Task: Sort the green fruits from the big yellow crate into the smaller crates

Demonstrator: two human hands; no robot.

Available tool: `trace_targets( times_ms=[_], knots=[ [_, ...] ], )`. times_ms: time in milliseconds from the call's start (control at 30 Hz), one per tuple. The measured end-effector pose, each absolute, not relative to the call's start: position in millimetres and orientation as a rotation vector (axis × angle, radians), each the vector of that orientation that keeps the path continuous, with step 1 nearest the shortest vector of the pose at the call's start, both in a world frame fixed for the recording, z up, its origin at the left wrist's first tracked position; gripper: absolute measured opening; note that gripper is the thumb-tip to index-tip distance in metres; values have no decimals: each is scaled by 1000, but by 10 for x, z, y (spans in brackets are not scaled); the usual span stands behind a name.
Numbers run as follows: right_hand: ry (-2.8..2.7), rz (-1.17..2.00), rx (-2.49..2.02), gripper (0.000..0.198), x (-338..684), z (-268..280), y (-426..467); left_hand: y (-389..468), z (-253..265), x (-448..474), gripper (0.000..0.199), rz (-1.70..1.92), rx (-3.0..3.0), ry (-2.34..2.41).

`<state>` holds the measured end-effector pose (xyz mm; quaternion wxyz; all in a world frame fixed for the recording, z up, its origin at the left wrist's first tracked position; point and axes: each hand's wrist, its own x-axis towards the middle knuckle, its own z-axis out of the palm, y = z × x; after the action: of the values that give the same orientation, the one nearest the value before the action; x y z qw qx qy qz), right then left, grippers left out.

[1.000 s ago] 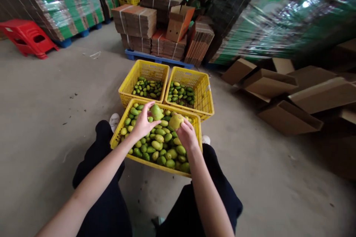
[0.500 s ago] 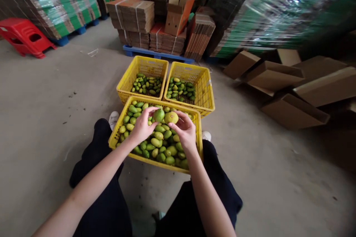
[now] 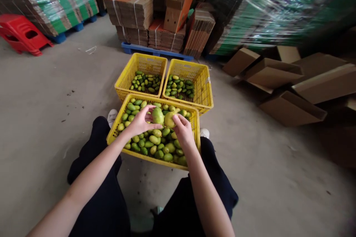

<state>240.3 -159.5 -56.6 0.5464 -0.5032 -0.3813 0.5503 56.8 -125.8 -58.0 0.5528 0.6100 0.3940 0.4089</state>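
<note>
My left hand [image 3: 141, 120] grips a green lemon [image 3: 158, 115] between thumb and fingers. Close beside it, my right hand [image 3: 183, 129] pinches a yellower lemon [image 3: 169, 119]. Both fruits are held just above a yellow plastic crate [image 3: 155, 162] between my legs. Many green and yellowish lemons [image 3: 154, 139] fill that crate, partly hidden under my hands. Two more yellow crates stand against its far side: the left crate [image 3: 120, 88] and the right crate [image 3: 204, 81], each with a layer of smaller-looking green lemons on its floor.
Bundled flat cardboard [image 3: 133, 11] is stacked on a blue pallet [image 3: 155, 50] behind the crates. A red stool [image 3: 23, 33] stands at the far left. Open cardboard boxes [image 3: 292, 107] lie on the right. Film-wrapped pallet loads [image 3: 55, 0] rise on both sides.
Both lemons have been turned in my fingers; the green one now shows its side. My right fingers have moved round the yellower lemon. The view has shifted slightly.
</note>
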Motion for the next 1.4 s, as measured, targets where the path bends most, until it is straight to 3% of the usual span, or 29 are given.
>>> trace_targets(
  times_ms=[133,300,467,633,767,933,1133,1267,1400],
  knots=[
    [-873,1532,-1321,47,2367,-570,-1601,-1269,-555,598,76,718,1193,747],
    [-826,1830,-1382,58,2282,-570,-1626,-1267,-589,630,71,691,996,793],
    [-757,1918,-1321,63,2267,-587,-1621,-1264,-593,669,73,670,884,827],
    [-725,1917,-1297,61,2286,-573,-1614,-1281,-591,694,60,701,836,870],
    [-730,1740,-1221,49,2319,-567,-1607,-1296,-548,660,45,822,985,863],
    [-875,1214,-1214,43,2395,-576,-1606,-1284,-490,573,87,959,1323,884],
    [-1240,719,-1246,42,2390,-541,-1652,-1271,-542,541,44,1081,1728,927],
    [-1249,664,-1218,41,2341,-526,-1691,-1262,-588,528,39,1182,1820,914],
    [-1043,808,-1147,41,2315,-546,-1680,-1284,-538,546,53,1052,1547,855]
  ],
)
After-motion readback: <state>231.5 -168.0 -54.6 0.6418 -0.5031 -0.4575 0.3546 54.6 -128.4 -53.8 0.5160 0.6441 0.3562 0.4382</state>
